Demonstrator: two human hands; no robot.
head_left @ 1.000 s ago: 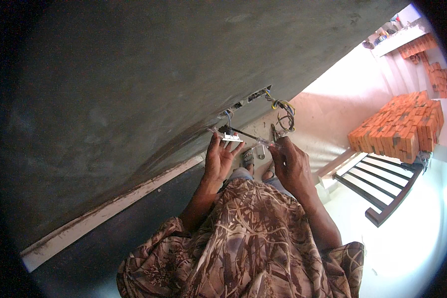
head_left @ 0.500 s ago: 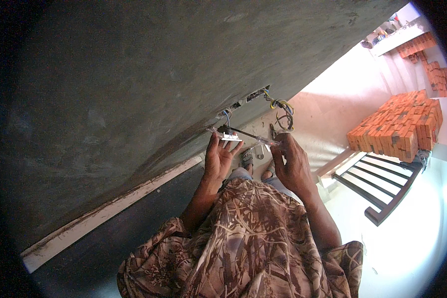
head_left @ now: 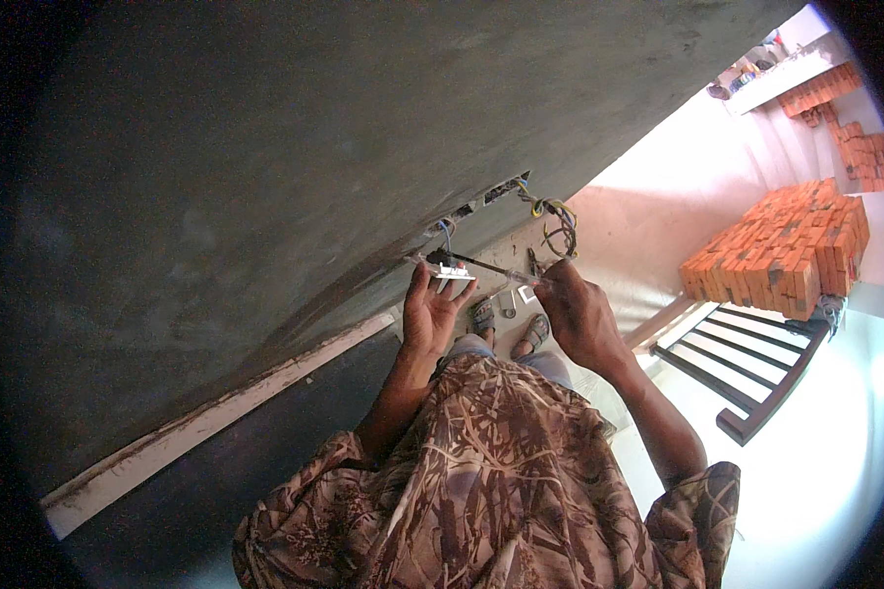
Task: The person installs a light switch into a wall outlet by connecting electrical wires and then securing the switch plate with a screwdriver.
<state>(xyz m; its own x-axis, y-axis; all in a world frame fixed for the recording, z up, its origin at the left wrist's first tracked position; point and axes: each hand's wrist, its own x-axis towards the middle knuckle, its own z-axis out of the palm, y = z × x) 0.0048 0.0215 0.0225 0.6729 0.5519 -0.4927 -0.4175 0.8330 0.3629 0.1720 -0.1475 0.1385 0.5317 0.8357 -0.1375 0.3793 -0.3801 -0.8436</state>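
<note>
My left hand (head_left: 430, 316) is closed on a white switch plate (head_left: 457, 276), with its thumb up at the plate's left end and the fingers beneath. A blue wire (head_left: 447, 234) runs from the wall opening down toward the plate. In my right hand (head_left: 580, 312) is a screwdriver (head_left: 483, 264) with a long dark shaft and a clear handle, mostly covered by the fingers. The shaft points left, its tip at the dark back parts of the plate. Whether the tip sits in a screw is too small to tell.
The grey plastered wall (head_left: 236, 167) has a cut-out box (head_left: 506, 187) with a loop of loose wires (head_left: 560, 221) hanging from it. Below, tools and a small white square piece (head_left: 527, 294) lie near my sandalled feet (head_left: 532, 334). Stacked bricks (head_left: 766, 255) and a dark slatted wooden frame (head_left: 746, 363) are at right.
My right hand has turned over on the screwdriver handle, and its forearm has swung outward to the right. My left hand and the plate stay nearly in place.
</note>
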